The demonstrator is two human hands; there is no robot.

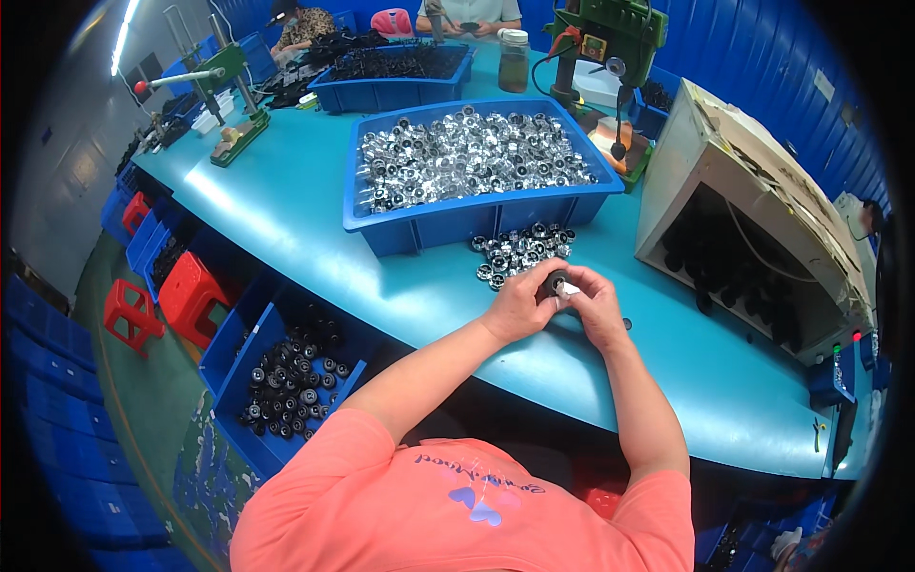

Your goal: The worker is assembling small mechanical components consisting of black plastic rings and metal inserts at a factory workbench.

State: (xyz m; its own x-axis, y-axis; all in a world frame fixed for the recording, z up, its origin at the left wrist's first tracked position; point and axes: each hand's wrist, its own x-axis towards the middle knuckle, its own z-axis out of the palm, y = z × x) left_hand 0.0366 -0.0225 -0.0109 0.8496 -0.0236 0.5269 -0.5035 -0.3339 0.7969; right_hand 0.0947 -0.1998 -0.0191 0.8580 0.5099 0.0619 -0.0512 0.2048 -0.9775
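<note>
My left hand (520, 303) and my right hand (598, 310) meet over the near part of the table. Between them they hold a small black wheel-like ring (556, 279), with fingers closed round it from both sides. Something white shows at the fingertips by the ring; I cannot make out whether it is a part or a finger wrap. Just beyond my hands lies a loose pile of shiny silver-and-black round parts (519, 250). Behind that pile stands a blue bin (486, 212) heaped with similar silver parts (467, 157).
At right, a worn open-fronted box (658, 205) holds black round pieces (729, 281). A green press (610, 29) stands behind; another hand press (229, 86) is far left. Below the table's left edge, a blue bin (229, 400) holds finished-looking black wheels (291, 381). Two people sit across the table.
</note>
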